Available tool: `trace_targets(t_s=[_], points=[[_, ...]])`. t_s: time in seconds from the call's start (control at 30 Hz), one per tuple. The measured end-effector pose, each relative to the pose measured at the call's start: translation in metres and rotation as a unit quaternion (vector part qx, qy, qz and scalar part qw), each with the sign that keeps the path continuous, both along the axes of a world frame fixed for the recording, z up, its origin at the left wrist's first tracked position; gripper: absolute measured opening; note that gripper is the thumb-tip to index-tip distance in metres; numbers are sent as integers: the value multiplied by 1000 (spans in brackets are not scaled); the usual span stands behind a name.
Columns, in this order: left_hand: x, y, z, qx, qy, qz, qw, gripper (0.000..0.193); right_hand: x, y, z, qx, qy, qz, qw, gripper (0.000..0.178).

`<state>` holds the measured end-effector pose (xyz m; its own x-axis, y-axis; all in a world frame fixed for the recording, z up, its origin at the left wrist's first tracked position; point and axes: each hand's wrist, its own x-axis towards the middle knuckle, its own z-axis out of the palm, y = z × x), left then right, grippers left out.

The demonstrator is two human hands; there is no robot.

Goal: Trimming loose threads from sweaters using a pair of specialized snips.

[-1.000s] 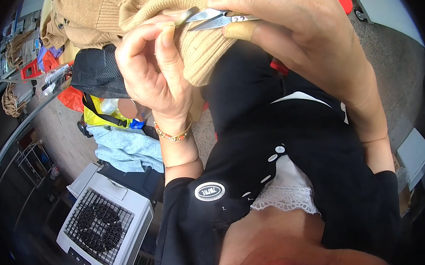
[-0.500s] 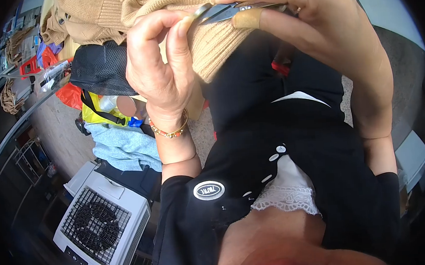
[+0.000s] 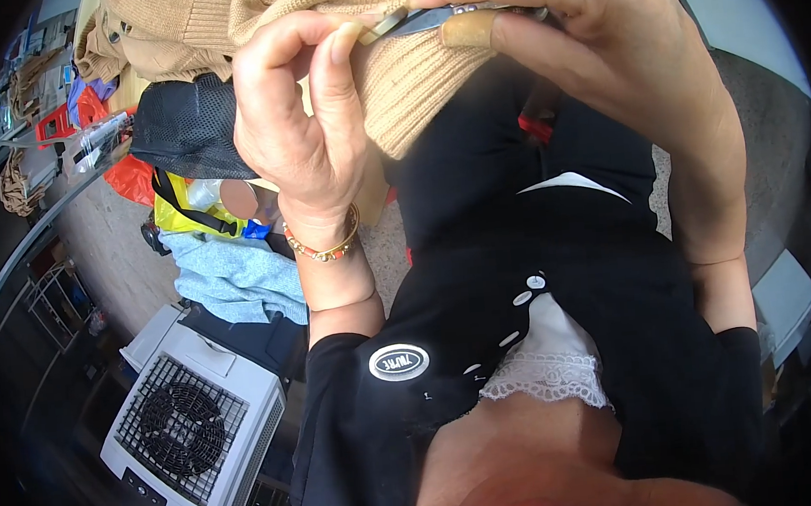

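Observation:
Between its thumb and forefinger my left hand (image 3: 297, 119) pinches a round button (image 3: 384, 26), seen nearly edge-on. My right hand (image 3: 588, 43) grips small metal thread snips (image 3: 424, 22), whose blades point left and lie right beside the button. Whether the blades touch it or a thread, I cannot tell. A tan wrap (image 3: 467, 31) covers the right thumb's tip. Beneath both hands lies a beige ribbed knit cardigan (image 3: 422, 87), spread from my lap to the upper left. More buttons show on its far left part.
Left of my left hand sits a black mesh bag (image 3: 185, 127). Below it are a yellow bag (image 3: 177, 212) and a light blue knit cloth (image 3: 238, 279). A white air cooler (image 3: 267, 404) stands at the lower left. A white box (image 3: 788, 306) is at the right.
My left hand and the button have shifted very slightly. The snips' blades have turned and show less of their flat sides; both grips stay the same.

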<state>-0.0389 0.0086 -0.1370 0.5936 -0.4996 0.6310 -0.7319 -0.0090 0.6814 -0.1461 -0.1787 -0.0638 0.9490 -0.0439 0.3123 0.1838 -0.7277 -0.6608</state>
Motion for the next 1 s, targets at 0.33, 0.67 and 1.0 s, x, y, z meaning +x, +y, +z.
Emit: trace_targets(t_s=[0.33, 0.67, 1.0], points=[[3, 7, 2, 13, 128, 16, 992, 24, -5, -27, -56, 431, -74, 93, 894, 32], [-23, 28, 27, 165, 287, 65, 941, 40, -15, -31, -76, 418, 53, -45, 906, 48], [-10, 33, 48, 124, 9, 37, 992, 22, -9, -27, -65, 155, -10, 46, 987, 47]])
